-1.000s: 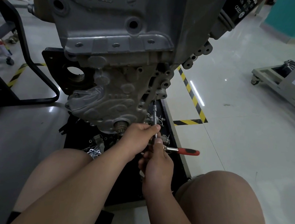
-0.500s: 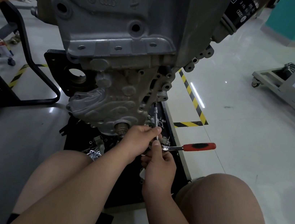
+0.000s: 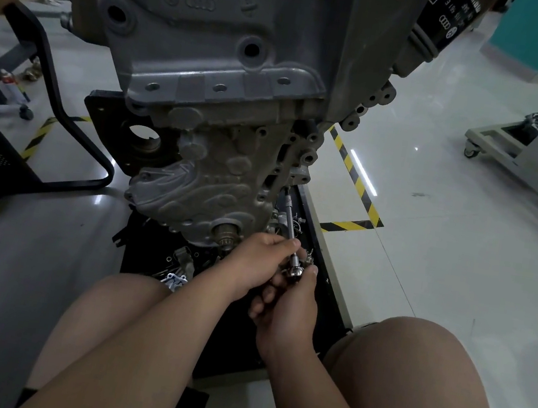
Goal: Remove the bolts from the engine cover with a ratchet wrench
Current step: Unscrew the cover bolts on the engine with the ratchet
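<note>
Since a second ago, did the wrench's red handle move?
Yes. It pointed right, toward the yellow-and-black striped floor tape; now it has swung away, hidden behind the right hand, only the silver ratchet head showing.

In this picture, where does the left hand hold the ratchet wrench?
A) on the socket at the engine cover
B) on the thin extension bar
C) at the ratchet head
B: the left hand pinches the extension bar just above the ratchet head, which the right hand holds.
</note>
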Demonstrator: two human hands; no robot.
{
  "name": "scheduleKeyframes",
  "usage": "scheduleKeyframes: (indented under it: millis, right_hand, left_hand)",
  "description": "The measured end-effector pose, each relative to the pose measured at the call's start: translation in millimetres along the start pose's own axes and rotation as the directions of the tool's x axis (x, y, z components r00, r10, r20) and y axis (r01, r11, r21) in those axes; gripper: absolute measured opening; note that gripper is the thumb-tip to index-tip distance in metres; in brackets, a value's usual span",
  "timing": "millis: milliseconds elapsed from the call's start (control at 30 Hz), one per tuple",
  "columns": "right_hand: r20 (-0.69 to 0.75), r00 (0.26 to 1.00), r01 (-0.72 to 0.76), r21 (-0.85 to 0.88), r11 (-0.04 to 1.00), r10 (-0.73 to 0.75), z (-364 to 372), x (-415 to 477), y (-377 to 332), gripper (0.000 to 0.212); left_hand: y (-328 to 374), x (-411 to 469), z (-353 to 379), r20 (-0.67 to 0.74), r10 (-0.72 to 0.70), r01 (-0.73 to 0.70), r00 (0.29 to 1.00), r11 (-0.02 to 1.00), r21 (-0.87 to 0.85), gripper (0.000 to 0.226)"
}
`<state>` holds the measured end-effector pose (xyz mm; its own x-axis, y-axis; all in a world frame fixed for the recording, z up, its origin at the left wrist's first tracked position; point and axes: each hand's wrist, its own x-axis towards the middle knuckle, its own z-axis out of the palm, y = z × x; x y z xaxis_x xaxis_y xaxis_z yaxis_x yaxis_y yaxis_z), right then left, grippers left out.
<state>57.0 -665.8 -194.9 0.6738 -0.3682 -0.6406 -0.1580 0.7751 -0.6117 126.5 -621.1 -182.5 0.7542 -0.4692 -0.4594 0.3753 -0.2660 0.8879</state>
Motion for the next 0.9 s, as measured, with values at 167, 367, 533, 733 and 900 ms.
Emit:
scheduleKeyframes:
  millis: [167, 367, 533, 733, 900]
  right_hand:
    - [0.003, 1.0, -0.016, 0.014, 1.0, 0.016, 1, -1, -2, 0.072]
    - [0.003, 0.999, -0.032, -0.003, 0.999, 0.032, -1, 1, -3, 0.061]
    - [-0.044, 0.998, 0.044, -0.131, 0.99, -0.051, -4, 0, -3, 0.054]
    - [-0.06, 0.959, 0.257, -0.234, 0.938, -0.278, -8, -7, -2, 0.035]
    - [-0.064, 0.934, 0.324, -0.265, 0.908, -0.352, -6, -9, -5, 0.023]
  left_hand:
    - [0, 1, 0, -0.016, 0.014, -0.014, 1.0, 1.0, 0.014, 0.031]
    - [-1, -1, 3, -0.027, 0.025, -0.025, 0.999, 0.999, -0.022, 0.033]
    - [0, 0, 4, -0.073, 0.064, -0.066, 0.995, 0.998, -0.023, 0.03]
    - [1, 1, 4, -0.079, 0.1, -0.104, 0.992, 0.994, -0.045, 0.029]
    - [2, 1, 4, -0.097, 0.116, -0.119, 0.988, 0.993, -0.019, 0.034]
